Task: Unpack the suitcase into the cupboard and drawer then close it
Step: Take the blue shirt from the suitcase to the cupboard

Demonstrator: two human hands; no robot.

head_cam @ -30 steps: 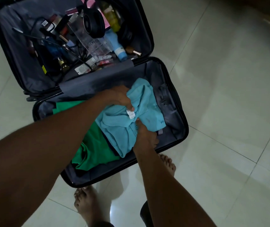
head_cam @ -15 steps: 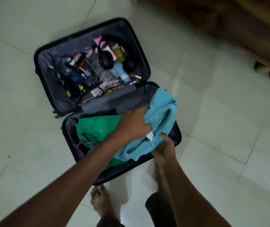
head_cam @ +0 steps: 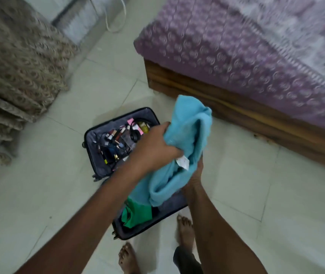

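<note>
The left hand has its grip bunched tight on a light blue garment, fingers curled into the upper fold, and the cloth hangs lifted above the open suitcase on the floor. The right hand comes up from beneath the same garment; its grip is mostly hidden by the fabric, so how the fingers lie cannot be told. A small white tag dangles from the cloth just below the left hand, its print too blurred to read. Under the garment, a green garment lies in the near half of the suitcase, while the far half holds black headphones, cables and small bottles whose labels are illegible. Two bare feet stand on pale tiles beside the suitcase, near a bed with a purple cover
</note>
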